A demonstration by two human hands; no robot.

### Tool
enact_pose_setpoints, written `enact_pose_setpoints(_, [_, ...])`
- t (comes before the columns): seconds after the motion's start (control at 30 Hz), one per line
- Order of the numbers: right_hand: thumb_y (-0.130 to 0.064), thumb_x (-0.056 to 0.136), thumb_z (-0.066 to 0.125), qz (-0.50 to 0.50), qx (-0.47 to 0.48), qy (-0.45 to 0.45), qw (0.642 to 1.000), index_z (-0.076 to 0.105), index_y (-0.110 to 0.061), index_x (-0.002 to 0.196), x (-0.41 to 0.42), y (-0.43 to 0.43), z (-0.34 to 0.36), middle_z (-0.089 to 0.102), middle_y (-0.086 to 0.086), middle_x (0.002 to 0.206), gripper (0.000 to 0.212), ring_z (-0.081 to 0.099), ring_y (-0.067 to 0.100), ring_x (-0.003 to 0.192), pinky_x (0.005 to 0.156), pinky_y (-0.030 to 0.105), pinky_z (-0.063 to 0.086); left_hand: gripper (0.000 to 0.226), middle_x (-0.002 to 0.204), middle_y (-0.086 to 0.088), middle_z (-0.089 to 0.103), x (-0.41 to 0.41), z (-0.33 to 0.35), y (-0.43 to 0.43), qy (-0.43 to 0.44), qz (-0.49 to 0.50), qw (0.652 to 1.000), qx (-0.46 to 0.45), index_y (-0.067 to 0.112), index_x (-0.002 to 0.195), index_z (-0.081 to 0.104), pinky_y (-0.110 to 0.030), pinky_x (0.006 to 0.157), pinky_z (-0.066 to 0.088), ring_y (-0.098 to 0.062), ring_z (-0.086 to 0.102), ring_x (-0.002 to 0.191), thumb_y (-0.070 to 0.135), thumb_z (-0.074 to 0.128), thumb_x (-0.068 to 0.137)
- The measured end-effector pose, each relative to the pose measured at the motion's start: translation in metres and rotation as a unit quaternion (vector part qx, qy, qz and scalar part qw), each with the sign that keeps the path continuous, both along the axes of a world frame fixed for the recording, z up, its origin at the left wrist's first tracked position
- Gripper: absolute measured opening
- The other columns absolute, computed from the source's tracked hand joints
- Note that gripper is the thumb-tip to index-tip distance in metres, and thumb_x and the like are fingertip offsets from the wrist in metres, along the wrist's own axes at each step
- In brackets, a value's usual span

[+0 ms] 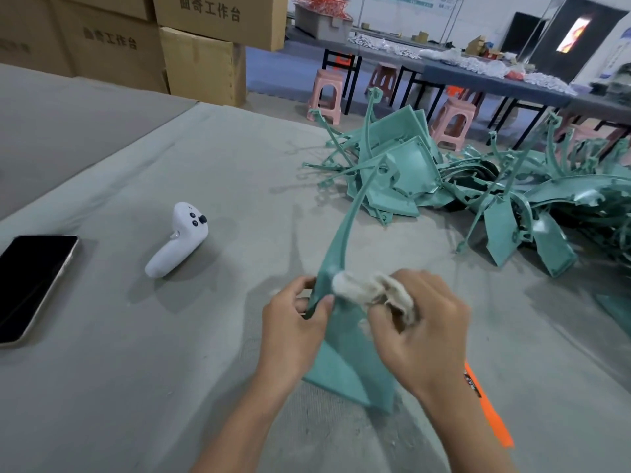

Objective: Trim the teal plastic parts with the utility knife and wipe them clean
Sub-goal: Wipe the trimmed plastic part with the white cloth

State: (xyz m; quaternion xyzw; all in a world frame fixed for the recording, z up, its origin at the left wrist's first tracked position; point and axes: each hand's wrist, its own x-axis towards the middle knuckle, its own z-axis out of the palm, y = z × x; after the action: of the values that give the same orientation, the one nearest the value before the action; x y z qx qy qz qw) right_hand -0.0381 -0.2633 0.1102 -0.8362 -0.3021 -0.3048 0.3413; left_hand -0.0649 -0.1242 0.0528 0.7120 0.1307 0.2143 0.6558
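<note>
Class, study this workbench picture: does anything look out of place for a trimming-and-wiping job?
Yes: a white handheld controller and a black phone lie on the left of the grey table. Neither serves the job.

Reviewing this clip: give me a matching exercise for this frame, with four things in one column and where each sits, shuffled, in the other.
Things:
1. black smartphone
2. white handheld controller
3. off-white wad of cloth
4. heap of teal plastic parts

Places:
A. gripped in the right hand, against the held teal plastic part
B. far right of the grey table
C. left edge of the table
D. just right of the smartphone

Pairs: 1-C, 2-D, 3-A, 4-B
</note>
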Motion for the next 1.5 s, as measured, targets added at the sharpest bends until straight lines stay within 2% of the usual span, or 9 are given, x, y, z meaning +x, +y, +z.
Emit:
enact_pose_setpoints(0.13, [-0.067, 0.093, 0.034, -0.115, -0.034, 0.114, 0.986, 0.039, -0.014, 0.046, 0.011, -0.006, 0.015, 0.033, -0.004, 0.041, 0.071, 0.040, 0.025, 0.047, 0.052, 0.033, 0.024, 0.021, 0.065, 0.010, 0.072, -0.002, 0.002, 0.002, 0.012, -0.001, 1.000, -0.015, 0.035, 0.089, 0.063, -0.020, 0.046, 0.049, -0.010, 0.069, 0.055, 0.014, 0.068, 0.089])
enact_pose_setpoints(0.27, [-0.044, 0.093, 0.060, -0.140, -0.101, 0.211, 0.962, 0.074, -0.031, 0.095, 0.024, 0.002, 0.015, 0.071, -0.001, 0.070, 0.019, 0.065, 0.030, 0.076, 0.066, 0.038, 0.050, 0.023, 0.061, 0.013, 0.070, -0.004, 0.006, 0.000, 0.010, 0.002, 1.000, 0.014, 0.037, 0.087, 0.061, -0.017, 0.043, 0.045, -0.005, 0.066, 0.050, 0.015, 0.069, 0.088])
enact_pose_setpoints(0.37, [-0.044, 0.083, 0.073, -0.080, -0.060, 0.267, 0.958, 0.075, -0.034, 0.102, 0.025, 0.014, 0.015, 0.072, -0.003, 0.075, 0.021, 0.065, 0.020, 0.077, 0.068, 0.035, 0.051, 0.027, 0.061, 0.015, 0.070, -0.005, 0.009, -0.001, -0.002, -0.003, 0.999, 0.033, 0.039, 0.085, 0.060, -0.012, 0.043, 0.042, -0.002, 0.064, 0.049, 0.014, 0.068, 0.088])
enact_pose_setpoints(0.57, [-0.029, 0.087, 0.072, -0.059, 0.011, 0.215, 0.975, 0.077, -0.021, 0.077, 0.034, 0.028, 0.022, 0.074, -0.002, 0.073, 0.014, 0.067, 0.021, 0.073, 0.068, 0.039, 0.052, 0.026, 0.052, 0.016, 0.064, -0.007, 0.013, -0.001, -0.015, -0.031, 0.999, 0.037, 0.038, 0.085, 0.060, -0.007, 0.041, 0.035, 0.003, 0.056, 0.042, 0.014, 0.069, 0.087])
enact_pose_setpoints(0.93, [-0.023, 0.093, 0.064, -0.049, 0.036, 0.128, 0.990, 0.072, -0.015, 0.074, 0.046, 0.032, 0.040, 0.068, 0.001, 0.065, 0.022, 0.062, 0.024, 0.067, 0.065, 0.042, 0.048, 0.039, 0.049, 0.009, 0.061, -0.005, 0.012, -0.002, -0.030, -0.012, 0.999, 0.015, 0.054, 0.082, 0.060, -0.015, 0.039, 0.032, 0.000, 0.046, 0.038, 0.016, 0.069, 0.088])
enact_pose_setpoints(1.2, [-0.032, 0.100, 0.054, -0.107, 0.293, 0.083, 0.947, 0.059, -0.023, 0.071, 0.039, 0.013, 0.047, 0.052, -0.013, 0.055, 0.030, 0.052, 0.009, 0.053, 0.050, 0.030, 0.038, 0.021, 0.068, 0.004, 0.073, -0.006, 0.006, 0.004, 0.001, 0.019, 0.998, -0.056, 0.029, 0.084, 0.067, -0.031, 0.047, 0.053, -0.020, 0.070, 0.057, 0.010, 0.064, 0.091])
enact_pose_setpoints(1.27, [-0.039, 0.097, 0.060, -0.086, 0.266, 0.143, 0.949, 0.066, -0.025, 0.073, 0.043, 0.012, 0.056, 0.061, -0.006, 0.056, 0.028, 0.062, 0.020, 0.052, 0.047, 0.034, 0.045, 0.026, 0.066, 0.005, 0.073, -0.006, 0.009, 0.001, -0.004, 0.007, 0.999, -0.041, 0.036, 0.081, 0.066, -0.030, 0.045, 0.050, -0.020, 0.069, 0.055, 0.011, 0.065, 0.090])
enact_pose_setpoints(1.37, [-0.042, 0.089, 0.069, -0.048, 0.135, 0.198, 0.970, 0.071, -0.031, 0.075, 0.044, 0.027, 0.059, 0.067, -0.015, 0.061, 0.018, 0.061, -0.001, 0.057, 0.055, 0.015, 0.045, 0.023, 0.062, 0.001, 0.070, -0.007, 0.008, -0.007, 0.003, -0.010, 1.000, -0.019, 0.038, 0.083, 0.063, -0.035, 0.042, 0.045, -0.028, 0.063, 0.051, 0.016, 0.067, 0.089])
enact_pose_setpoints(1.5, [-0.030, 0.089, 0.070, -0.080, 0.057, 0.149, 0.984, 0.075, -0.023, 0.088, 0.043, 0.044, 0.059, 0.073, -0.007, 0.080, 0.009, 0.066, 0.016, 0.082, 0.077, 0.035, 0.050, 0.021, 0.061, -0.003, 0.069, -0.007, 0.007, -0.006, -0.003, -0.002, 1.000, -0.019, 0.036, 0.083, 0.063, -0.032, 0.042, 0.042, -0.019, 0.059, 0.048, 0.016, 0.067, 0.090])
